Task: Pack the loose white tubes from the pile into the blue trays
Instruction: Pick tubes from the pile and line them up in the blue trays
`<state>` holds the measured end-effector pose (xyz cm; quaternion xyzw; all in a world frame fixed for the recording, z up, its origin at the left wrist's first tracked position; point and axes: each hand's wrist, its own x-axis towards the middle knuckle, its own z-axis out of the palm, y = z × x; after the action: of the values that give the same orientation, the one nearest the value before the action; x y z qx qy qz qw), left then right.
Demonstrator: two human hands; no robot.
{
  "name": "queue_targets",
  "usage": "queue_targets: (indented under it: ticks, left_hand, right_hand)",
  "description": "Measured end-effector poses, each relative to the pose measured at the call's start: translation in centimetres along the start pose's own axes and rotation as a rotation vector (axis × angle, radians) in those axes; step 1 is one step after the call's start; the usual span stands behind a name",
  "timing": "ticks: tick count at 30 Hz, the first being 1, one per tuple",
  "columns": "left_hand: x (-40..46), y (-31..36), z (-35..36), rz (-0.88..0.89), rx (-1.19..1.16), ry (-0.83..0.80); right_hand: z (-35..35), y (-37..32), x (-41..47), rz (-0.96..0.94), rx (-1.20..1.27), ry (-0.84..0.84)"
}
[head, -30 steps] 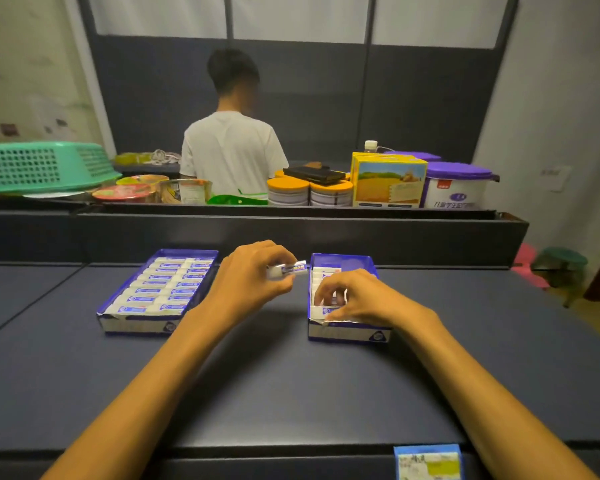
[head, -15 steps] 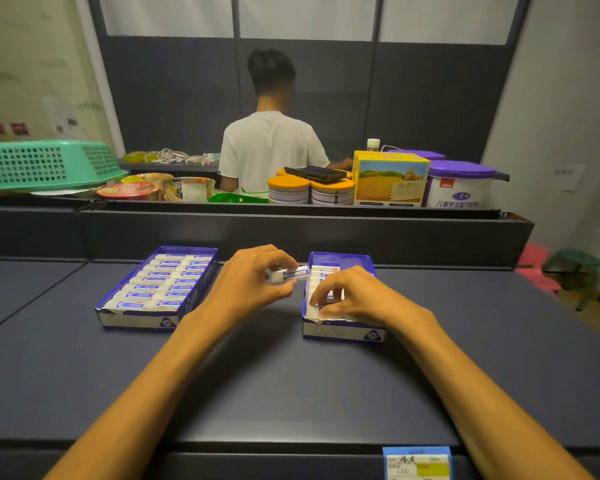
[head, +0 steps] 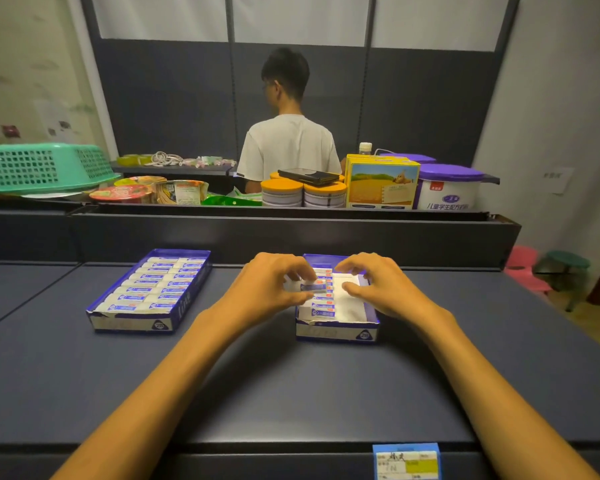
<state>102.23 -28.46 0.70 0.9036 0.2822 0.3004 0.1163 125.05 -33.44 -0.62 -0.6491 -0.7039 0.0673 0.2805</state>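
Both forearms reach forward over the dark surface (head: 291,393). The left hand (head: 271,289) pinches a small white tube (head: 310,287) over the half-filled blue cardboard tray (head: 336,332); the right hand (head: 378,287) hovers there, fingers loosely curled and holding nothing.

Dark wall panels (head: 174,98), grey counter (head: 257,393)

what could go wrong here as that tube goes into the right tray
1. The left hand pinches the white tube above the already packed column, so it may land crooked on top of them.
2. The right hand hovers inside the right tray; its fingers could block the empty right half.
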Motion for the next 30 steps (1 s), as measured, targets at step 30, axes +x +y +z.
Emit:
queue_targets:
  ticks: [30]
  left_hand:
    - [1.8, 2.1, 1.0, -0.051, 0.221, -0.443]
  right_hand:
    - [0.7, 1.3, -0.1, 0.090, -0.052, -0.012]
